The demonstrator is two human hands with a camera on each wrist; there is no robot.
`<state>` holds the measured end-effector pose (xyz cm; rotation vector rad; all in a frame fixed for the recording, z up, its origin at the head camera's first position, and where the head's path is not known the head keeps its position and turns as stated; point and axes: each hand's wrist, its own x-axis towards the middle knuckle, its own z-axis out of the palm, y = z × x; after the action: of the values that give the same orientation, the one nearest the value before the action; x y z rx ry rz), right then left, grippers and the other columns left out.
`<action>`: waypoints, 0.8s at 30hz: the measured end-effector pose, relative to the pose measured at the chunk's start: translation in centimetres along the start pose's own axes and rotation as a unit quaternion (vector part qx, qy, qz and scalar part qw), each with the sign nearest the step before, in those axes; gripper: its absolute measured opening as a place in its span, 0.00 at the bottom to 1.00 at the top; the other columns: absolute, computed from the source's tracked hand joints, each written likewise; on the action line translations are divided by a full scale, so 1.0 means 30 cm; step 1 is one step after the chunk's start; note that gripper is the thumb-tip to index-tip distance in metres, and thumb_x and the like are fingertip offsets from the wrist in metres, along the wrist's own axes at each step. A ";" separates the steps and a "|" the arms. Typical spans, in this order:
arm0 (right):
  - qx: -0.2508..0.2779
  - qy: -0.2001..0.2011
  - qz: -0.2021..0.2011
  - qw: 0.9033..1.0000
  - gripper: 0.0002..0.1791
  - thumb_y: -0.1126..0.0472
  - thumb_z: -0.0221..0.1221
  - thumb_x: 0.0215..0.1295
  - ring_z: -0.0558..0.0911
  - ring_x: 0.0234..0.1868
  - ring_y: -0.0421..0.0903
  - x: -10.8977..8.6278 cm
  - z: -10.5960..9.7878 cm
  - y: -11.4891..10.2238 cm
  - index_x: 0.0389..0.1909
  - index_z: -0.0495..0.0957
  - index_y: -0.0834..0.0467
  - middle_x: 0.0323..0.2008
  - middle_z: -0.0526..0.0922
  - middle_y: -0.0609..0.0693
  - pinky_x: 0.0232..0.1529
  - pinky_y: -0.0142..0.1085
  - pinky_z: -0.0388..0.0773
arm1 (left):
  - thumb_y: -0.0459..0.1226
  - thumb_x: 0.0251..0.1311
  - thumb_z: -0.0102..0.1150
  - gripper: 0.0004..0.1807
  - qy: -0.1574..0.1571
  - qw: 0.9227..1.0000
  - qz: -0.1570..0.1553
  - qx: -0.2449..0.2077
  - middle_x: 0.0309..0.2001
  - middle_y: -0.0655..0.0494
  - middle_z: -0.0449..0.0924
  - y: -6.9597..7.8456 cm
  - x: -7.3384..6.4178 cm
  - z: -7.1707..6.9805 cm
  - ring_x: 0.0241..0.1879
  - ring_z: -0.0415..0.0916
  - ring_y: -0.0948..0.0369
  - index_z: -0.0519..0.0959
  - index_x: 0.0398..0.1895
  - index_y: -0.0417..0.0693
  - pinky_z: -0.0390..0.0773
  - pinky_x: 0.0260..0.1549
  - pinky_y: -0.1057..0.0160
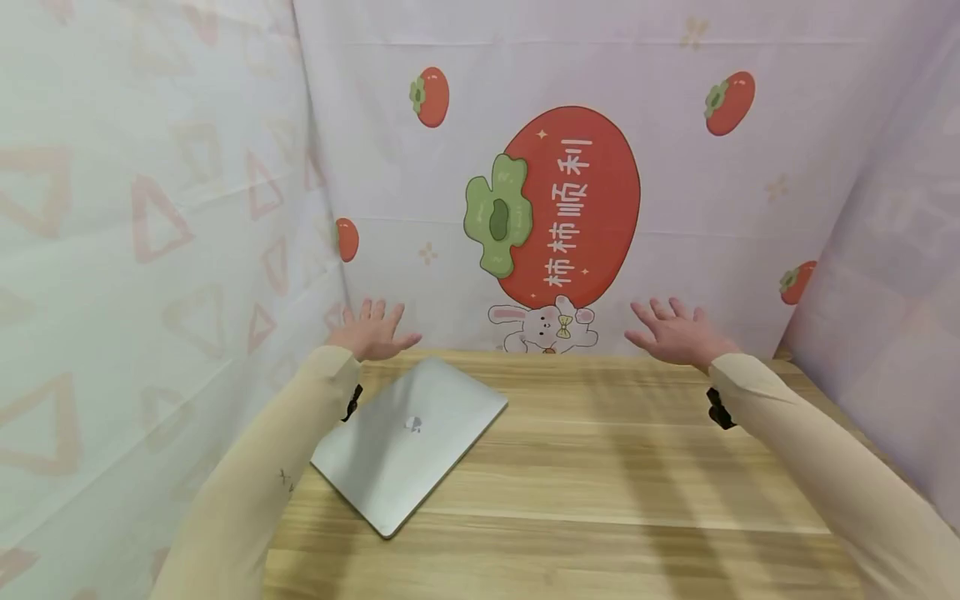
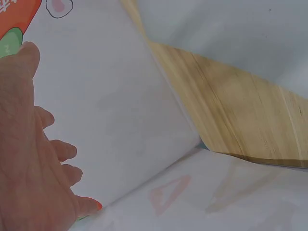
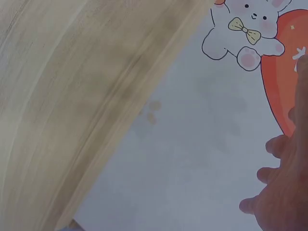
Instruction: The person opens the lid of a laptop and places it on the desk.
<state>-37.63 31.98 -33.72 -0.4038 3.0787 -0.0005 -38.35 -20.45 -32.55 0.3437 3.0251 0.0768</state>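
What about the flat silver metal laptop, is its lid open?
No, the silver metal laptop lies closed, logo up, on the light-brown wooden table.

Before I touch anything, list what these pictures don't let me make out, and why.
Laptop: in the head view, its inside is hidden because it is closed, and the left sleeve covers part of one edge; the left wrist view's top and right edges cut it off.
Right fingers: the topmost runs off the right wrist view's right edge.
Table: its near edge lies below the head view.
Right black wristpiece: too small to identify, head view.
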 end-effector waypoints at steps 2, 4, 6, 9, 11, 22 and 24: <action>-0.005 -0.002 -0.002 1.000 0.49 0.24 0.34 0.67 0.40 0.74 0.76 0.001 0.007 -0.017 0.79 0.43 0.51 0.77 0.45 0.67 0.65 0.77 0.36 | 0.67 0.68 0.34 0.47 -0.002 1.000 -0.001 -0.008 0.78 0.34 0.38 -0.003 -0.004 0.005 0.76 0.31 0.34 0.43 0.80 0.50 0.32 0.68 0.26; -0.009 -0.004 -0.004 1.000 0.49 0.24 0.34 0.67 0.41 0.74 0.75 0.004 0.016 -0.035 0.79 0.43 0.51 0.77 0.45 0.67 0.65 0.76 0.37 | 0.67 0.68 0.34 0.47 -0.003 1.000 -0.003 -0.009 0.78 0.34 0.38 -0.009 -0.007 0.013 0.76 0.31 0.34 0.43 0.80 0.50 0.31 0.68 0.27; -0.006 -0.001 -0.007 1.000 0.47 0.27 0.36 0.69 0.41 0.74 0.75 0.007 0.025 -0.053 0.79 0.43 0.52 0.77 0.45 0.67 0.66 0.76 0.37 | 0.68 0.68 0.34 0.47 -0.001 1.000 -0.004 -0.002 0.78 0.34 0.39 -0.016 -0.010 0.023 0.76 0.33 0.34 0.43 0.80 0.49 0.33 0.69 0.27; -0.002 0.003 -0.013 1.000 0.44 0.31 0.38 0.72 0.42 0.74 0.75 0.017 0.040 -0.079 0.79 0.43 0.52 0.77 0.45 0.67 0.66 0.76 0.39 | 0.68 0.67 0.33 0.48 -0.001 1.000 -0.002 0.003 0.77 0.32 0.40 -0.026 -0.013 0.040 0.76 0.35 0.34 0.44 0.79 0.48 0.36 0.68 0.27; 0.005 0.005 -0.016 1.000 0.43 0.32 0.39 0.73 0.42 0.74 0.75 0.026 0.049 -0.096 0.79 0.43 0.52 0.77 0.46 0.68 0.66 0.76 0.39 | 0.67 0.68 0.33 0.48 0.001 1.000 0.002 -0.002 0.77 0.31 0.40 -0.031 -0.017 0.051 0.76 0.36 0.33 0.44 0.79 0.47 0.38 0.68 0.26; -0.003 0.013 -0.033 0.999 0.41 0.33 0.39 0.73 0.46 0.75 0.73 0.075 0.084 -0.190 0.79 0.42 0.47 0.77 0.49 0.65 0.67 0.74 0.43 | 0.67 0.68 0.32 0.47 -0.001 1.000 0.000 -0.015 0.77 0.31 0.40 -0.054 -0.026 0.101 0.75 0.36 0.31 0.43 0.79 0.47 0.35 0.66 0.23; -0.001 0.016 -0.040 0.999 0.41 0.34 0.40 0.73 0.47 0.75 0.73 0.078 0.089 -0.207 0.79 0.42 0.47 0.77 0.49 0.65 0.68 0.74 0.43 | 0.68 0.68 0.31 0.47 -0.004 1.000 -0.001 -0.013 0.77 0.33 0.40 -0.053 -0.029 0.106 0.75 0.36 0.32 0.43 0.80 0.49 0.31 0.65 0.23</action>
<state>-38.19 25.39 -36.44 -0.5324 3.0918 -0.0077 -37.53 -22.09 -35.72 0.3377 3.0143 0.1145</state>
